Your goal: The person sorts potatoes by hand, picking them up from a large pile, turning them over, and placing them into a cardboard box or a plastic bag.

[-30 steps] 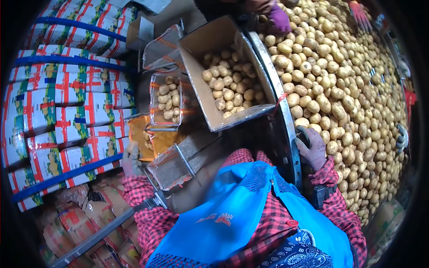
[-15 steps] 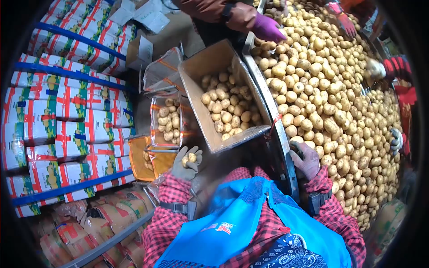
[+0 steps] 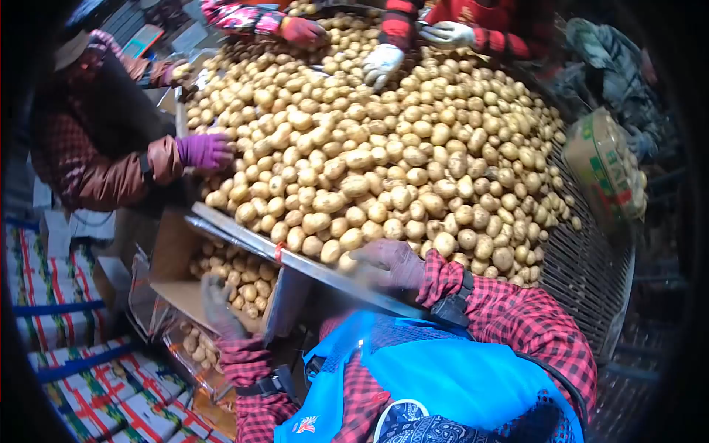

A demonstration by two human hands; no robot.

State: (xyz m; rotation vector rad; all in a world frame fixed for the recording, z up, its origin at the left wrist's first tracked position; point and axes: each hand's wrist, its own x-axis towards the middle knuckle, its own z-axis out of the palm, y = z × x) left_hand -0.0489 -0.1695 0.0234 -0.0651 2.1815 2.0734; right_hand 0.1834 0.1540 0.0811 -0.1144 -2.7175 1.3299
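Loose potatoes (image 3: 399,159) cover the sorting table (image 3: 310,266) in front of me. My right hand (image 3: 391,264), in a greyish-pink glove, is over the near metal edge, fingertips beside the closest potatoes. Motion smears its fingers, and I cannot tell whether it holds one. To the left, my left hand (image 3: 221,306) wears a grey glove and reaches over the near side of a cardboard box (image 3: 173,247) partly filled with potatoes. Its fingers are stretched upward, with no potato visible in them.
A co-worker's purple glove (image 3: 205,151) touches the pile at left. White gloves (image 3: 382,65) and a red glove (image 3: 303,31) work across the table. A filled carton (image 3: 602,170) stands right, by the slatted bed (image 3: 583,273). Printed boxes (image 3: 88,391) are stacked lower left.
My view has swung right toward the table. The small potatoes seen in my left hand no longer show there, and that hand is now at the cardboard box. My right hand stays near the table edge.
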